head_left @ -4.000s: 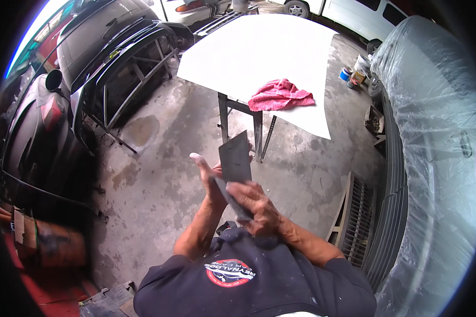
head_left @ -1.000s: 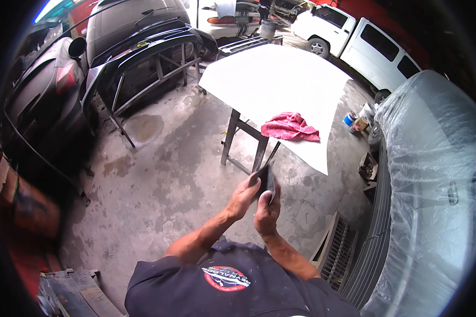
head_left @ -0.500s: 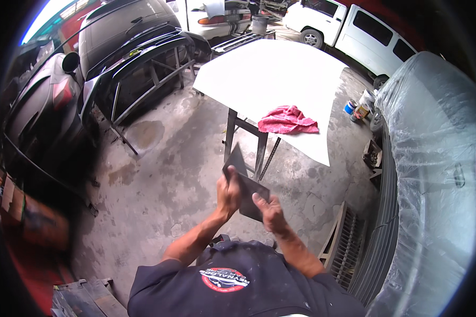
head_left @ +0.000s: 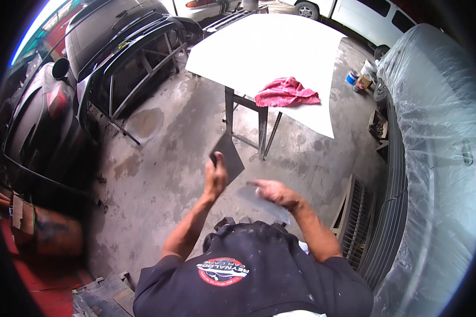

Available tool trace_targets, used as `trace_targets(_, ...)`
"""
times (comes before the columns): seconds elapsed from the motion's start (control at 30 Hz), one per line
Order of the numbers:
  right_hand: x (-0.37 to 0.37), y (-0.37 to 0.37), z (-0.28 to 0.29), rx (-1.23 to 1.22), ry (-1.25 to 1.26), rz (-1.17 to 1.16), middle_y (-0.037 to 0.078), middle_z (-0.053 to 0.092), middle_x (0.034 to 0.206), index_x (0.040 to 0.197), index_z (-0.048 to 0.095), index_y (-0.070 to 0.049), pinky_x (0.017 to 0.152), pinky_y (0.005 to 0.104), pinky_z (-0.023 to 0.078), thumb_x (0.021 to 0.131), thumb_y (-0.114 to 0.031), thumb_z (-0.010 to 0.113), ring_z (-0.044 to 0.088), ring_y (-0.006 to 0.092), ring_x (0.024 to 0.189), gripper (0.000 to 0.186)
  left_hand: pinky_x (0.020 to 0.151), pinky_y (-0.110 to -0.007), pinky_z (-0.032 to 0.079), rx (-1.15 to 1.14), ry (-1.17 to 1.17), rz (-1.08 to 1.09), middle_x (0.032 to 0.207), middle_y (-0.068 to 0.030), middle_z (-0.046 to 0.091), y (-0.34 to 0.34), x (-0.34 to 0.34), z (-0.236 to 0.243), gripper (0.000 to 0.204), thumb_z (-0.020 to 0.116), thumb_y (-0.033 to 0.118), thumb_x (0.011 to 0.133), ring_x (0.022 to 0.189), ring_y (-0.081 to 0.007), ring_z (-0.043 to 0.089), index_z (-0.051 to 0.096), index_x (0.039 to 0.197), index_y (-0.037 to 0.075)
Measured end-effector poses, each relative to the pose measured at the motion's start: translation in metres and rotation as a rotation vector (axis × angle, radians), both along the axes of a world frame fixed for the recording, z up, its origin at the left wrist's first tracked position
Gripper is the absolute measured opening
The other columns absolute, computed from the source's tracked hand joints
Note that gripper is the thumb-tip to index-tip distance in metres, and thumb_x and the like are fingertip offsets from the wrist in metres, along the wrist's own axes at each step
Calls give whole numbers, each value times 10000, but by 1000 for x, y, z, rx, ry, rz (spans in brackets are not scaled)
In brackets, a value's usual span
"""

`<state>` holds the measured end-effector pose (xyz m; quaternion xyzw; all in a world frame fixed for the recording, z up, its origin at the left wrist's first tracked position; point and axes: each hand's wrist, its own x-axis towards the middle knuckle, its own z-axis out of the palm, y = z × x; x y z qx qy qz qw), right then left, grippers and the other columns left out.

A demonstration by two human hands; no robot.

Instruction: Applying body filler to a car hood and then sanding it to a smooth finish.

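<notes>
My left hand grips a dark grey sheet of what looks like sandpaper by its left edge, with the sheet angled up and to the right. A short gap away, my right hand is closed on a paler grey piece of sheet, smeared by motion. The two pieces are apart, in front of my chest. Beyond them a white car panel, like a hood, lies on a dark metal stand. A crumpled pink cloth rests on the panel's near edge.
Plastic film covers a car along the right. Several paint cans and a slatted metal piece stand on the concrete floor. A dark bumper on a frame and dusty car parts fill the left side.
Both hands were close together on the dark sheet. They have moved apart: the left went left with a dark piece, the right holds a separate paler piece. The view has tilted down.
</notes>
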<state>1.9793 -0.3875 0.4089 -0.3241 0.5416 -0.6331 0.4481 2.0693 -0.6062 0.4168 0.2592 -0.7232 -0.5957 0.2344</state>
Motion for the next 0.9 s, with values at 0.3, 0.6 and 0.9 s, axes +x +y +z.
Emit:
trace_targets(0.3,2,24,25,336,626,-1071,124,580,696,898,517,17,618,377,460,845,-205,623,580,254,645,251,394,-229,362,1059,40,-67,595,36,481,-12,13,-55,370,579,449,931,451,-77,454,557,989,83)
trace_targets(0.6,45,6,14,-287,1550,-479,159,611,1130,928,516,-60,851,429,494,777,-149,634,597,327,981,211,492,-263,486,1025,-254,-355,754,-3,610,51,4,-35,451,477,524,958,598,-96,577,606,993,93)
trace_targets(0.9,-9,195,-186,1295,496,-530,219,648,1060,1069,641,-66,885,484,480,843,-226,525,606,398,1020,300,770,-377,502,-59,-487,-266,945,-120,654,-23,44,-98,466,710,240,796,861,-248,631,581,1165,-13)
